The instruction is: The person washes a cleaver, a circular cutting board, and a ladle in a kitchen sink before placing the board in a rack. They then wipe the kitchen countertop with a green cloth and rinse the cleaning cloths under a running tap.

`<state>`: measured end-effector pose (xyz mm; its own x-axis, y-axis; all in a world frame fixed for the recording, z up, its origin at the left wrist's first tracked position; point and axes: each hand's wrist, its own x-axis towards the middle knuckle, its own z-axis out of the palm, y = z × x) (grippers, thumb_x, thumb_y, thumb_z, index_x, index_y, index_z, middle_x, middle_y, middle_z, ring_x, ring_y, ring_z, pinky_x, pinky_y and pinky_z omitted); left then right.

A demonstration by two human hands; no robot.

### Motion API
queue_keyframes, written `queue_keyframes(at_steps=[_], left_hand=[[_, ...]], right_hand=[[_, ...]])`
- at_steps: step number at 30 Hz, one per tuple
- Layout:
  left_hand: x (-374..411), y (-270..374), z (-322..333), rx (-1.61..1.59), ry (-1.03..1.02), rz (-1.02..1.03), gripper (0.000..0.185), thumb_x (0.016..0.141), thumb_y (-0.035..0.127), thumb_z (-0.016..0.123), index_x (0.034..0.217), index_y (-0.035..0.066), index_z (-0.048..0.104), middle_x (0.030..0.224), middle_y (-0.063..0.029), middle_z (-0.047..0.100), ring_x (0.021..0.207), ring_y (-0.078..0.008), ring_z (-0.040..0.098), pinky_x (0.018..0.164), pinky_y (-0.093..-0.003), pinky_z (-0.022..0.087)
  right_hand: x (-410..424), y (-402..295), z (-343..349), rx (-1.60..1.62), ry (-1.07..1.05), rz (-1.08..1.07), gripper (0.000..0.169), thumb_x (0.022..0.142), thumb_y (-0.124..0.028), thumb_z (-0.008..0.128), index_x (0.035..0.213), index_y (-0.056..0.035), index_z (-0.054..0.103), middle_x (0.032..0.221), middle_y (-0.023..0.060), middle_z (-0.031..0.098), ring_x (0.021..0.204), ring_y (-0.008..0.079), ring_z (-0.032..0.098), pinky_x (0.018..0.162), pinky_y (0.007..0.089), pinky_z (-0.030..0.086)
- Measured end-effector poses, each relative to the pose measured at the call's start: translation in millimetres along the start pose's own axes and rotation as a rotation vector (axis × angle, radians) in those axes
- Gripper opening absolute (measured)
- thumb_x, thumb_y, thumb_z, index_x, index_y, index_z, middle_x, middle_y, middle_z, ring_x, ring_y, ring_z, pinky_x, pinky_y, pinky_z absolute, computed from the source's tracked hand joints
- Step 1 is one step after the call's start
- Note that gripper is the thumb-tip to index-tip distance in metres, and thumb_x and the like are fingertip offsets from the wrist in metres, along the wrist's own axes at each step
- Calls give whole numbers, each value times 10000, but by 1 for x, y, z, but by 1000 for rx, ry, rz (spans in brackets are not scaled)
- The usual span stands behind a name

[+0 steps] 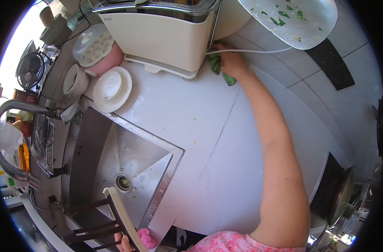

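My right hand [234,63] reaches to the back of the white countertop [191,113] and presses a green cloth [214,64] against the surface, beside the right end of a cream-coloured countertop rack unit [160,41]. A white cord runs just over that hand. My left hand [123,242], at the bottom edge of the picture, grips a slatted rack [123,208] with a cream rim and dark bars, tilted over the near part of the stainless steel sink [141,151]. Small green scraps lie in the sink and its drain, and a few crumbs are on the countertop.
A small plate [109,85] rests on a larger one near the sink, beside a bowl [76,80] and a pink lidded container [108,58]. A faucet [24,107] stands left. A pink cloth [146,238] lies by the sink's near corner. A metal board with leaf scraps [292,19] is upper right.
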<state>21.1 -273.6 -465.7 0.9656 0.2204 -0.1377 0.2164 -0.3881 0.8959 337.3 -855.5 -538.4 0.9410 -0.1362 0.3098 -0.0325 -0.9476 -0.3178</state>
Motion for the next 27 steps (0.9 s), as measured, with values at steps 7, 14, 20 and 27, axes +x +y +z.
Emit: queue_keyframes(at_steps=[7,14,20,27], left_hand=[[4,5,-9,91,-109,94,375,864,95,554,1221,23,465,1119,-250,511,869,-303,594,641,-376,532],[-5,-8,-4,-534,281,-342,354,879,88,437,1212,-30,460,725,-30,521,553,-83,482,468,-182,397],[-1,5,-2,-296,63,15,374,926,101,400,1258,-64,450,830,-31,530,649,-43,465,587,-152,363],[-19,-11,-44,-522,122,-125,502,886,116,423,1358,-28,338,962,-95,573,741,-121,543,620,-228,463]], right_hand=[[-41,-5,18,66,123,31,392,748,-29,538,1138,-71,539,1113,174,572,1048,369,532,895,442,443],[-124,-140,36,426,129,24,249,804,7,484,1011,-71,598,1091,153,587,1022,323,557,921,375,445],[-175,-280,29,1008,64,-72,388,697,103,419,998,-73,589,986,116,602,973,316,548,881,378,439],[-209,-114,-56,516,189,88,463,747,76,444,1185,-32,549,1234,168,519,1147,304,508,994,386,392]])
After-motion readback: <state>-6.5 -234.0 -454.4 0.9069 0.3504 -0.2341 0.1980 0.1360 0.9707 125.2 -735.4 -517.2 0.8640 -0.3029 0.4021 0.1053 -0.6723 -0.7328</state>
